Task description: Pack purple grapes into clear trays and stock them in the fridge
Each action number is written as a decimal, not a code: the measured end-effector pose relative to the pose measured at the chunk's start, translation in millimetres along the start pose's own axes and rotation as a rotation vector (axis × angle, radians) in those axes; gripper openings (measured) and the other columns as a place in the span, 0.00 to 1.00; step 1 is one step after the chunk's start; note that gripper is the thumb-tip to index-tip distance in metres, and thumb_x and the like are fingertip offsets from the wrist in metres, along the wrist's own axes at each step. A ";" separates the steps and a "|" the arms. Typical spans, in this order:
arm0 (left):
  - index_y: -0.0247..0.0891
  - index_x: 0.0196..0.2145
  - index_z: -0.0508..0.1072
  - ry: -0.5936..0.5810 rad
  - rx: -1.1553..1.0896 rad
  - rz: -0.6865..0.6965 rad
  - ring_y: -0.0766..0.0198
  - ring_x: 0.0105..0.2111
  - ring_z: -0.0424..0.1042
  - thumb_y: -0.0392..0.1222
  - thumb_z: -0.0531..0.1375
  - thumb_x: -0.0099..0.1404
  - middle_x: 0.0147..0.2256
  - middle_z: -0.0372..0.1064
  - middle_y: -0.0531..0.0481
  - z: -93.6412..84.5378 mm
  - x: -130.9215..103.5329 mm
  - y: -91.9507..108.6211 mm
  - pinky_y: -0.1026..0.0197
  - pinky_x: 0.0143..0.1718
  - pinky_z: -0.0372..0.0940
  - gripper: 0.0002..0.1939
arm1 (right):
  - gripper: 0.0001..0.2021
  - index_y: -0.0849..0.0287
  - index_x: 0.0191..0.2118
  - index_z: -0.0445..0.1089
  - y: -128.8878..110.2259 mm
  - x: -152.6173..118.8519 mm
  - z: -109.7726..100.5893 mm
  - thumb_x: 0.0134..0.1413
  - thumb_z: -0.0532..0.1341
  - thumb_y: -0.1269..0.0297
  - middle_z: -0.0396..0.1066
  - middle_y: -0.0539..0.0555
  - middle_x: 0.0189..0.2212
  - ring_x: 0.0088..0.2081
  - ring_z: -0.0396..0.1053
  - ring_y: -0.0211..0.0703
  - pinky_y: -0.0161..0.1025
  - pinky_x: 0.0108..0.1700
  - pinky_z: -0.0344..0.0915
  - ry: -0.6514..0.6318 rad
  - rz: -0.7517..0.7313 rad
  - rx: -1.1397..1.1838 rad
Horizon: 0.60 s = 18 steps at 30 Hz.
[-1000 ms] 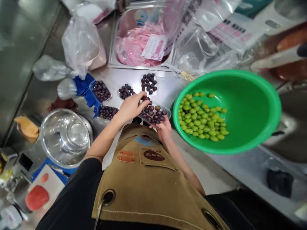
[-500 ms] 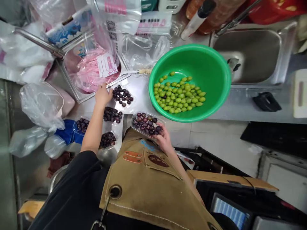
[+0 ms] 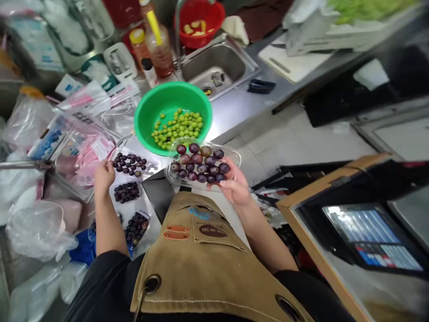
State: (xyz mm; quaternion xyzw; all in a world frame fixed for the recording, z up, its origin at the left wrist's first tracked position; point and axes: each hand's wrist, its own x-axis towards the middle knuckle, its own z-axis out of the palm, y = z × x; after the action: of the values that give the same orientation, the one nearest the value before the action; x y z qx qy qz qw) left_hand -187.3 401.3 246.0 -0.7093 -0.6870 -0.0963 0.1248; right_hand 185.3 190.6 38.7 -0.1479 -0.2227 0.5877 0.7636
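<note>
Right hand [image 3: 236, 185] grips the near edge of a clear tray [image 3: 203, 164] of dark plums [image 3: 198, 162], fingers curled under its rim, thumb side hidden beneath, and the tray hangs lifted above the counter edge, just in front of the tan apron [image 3: 208, 264]. It sits tilted a little, its far rim overlapping the green bowl [image 3: 172, 96] from this angle. That bowl rests on the steel counter [image 3: 234, 105] with a heap of green fruit [image 3: 177, 127] in its bottom. Left hand [image 3: 103, 175] is out at the left, fingers resting on the edge of another tray [image 3: 131, 164] of plums lying flat on the counter; whether it grips or only touches, I cannot tell. Two more trays [image 3: 126, 192] of dark fruit lie nearer the body, one behind the other, the nearest beside the forearm. Pink packets [image 3: 90, 154] and clear bags [image 3: 36, 230] crowd the left. Beyond the bowl, a sink [image 3: 216, 67], bottles [image 3: 157, 44] and a red basket [image 3: 201, 18]. Off to the right, a lit screen [image 3: 372, 235] in a dark frame.
</note>
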 end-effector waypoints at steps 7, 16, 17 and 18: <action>0.38 0.49 0.79 -0.043 -0.329 0.284 0.58 0.25 0.69 0.52 0.54 0.74 0.25 0.67 0.52 17.2 -54.3 148.1 0.60 0.27 0.60 0.20 | 0.29 0.51 0.55 0.73 -20.1 -101.1 -43.2 0.42 0.72 0.61 0.82 0.55 0.43 0.41 0.83 0.58 0.51 0.32 0.83 0.297 -0.289 0.117; 0.34 0.50 0.76 -0.617 -0.654 0.576 0.68 0.19 0.59 0.47 0.57 0.74 0.21 0.61 0.59 176.2 -196.3 419.4 0.64 0.25 0.56 0.15 | 0.23 0.49 0.50 0.71 -18.6 -249.1 -102.2 0.46 0.72 0.60 0.79 0.50 0.38 0.36 0.80 0.51 0.48 0.31 0.82 0.800 -0.658 0.183; 0.34 0.49 0.75 -0.663 -0.663 0.596 0.68 0.20 0.60 0.46 0.57 0.74 0.21 0.62 0.58 190.8 -218.6 444.0 0.64 0.26 0.57 0.14 | 0.23 0.49 0.50 0.71 -18.1 -261.8 -108.3 0.46 0.72 0.60 0.79 0.50 0.39 0.36 0.79 0.50 0.47 0.30 0.81 0.856 -0.694 0.186; 0.34 0.48 0.75 -0.707 -0.671 0.615 0.68 0.20 0.61 0.45 0.57 0.75 0.22 0.63 0.58 204.6 -241.3 467.3 0.64 0.27 0.58 0.12 | 0.23 0.49 0.50 0.71 -17.7 -273.1 -114.4 0.47 0.72 0.60 0.79 0.50 0.39 0.35 0.79 0.50 0.47 0.30 0.81 0.910 -0.729 0.192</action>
State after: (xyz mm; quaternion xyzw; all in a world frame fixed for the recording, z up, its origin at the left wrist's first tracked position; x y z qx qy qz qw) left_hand 263.2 223.7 -43.7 -0.8663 -0.3811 -0.0251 -0.3220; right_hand 201.5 -73.1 -96.1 -0.2294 0.1452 0.1823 0.9450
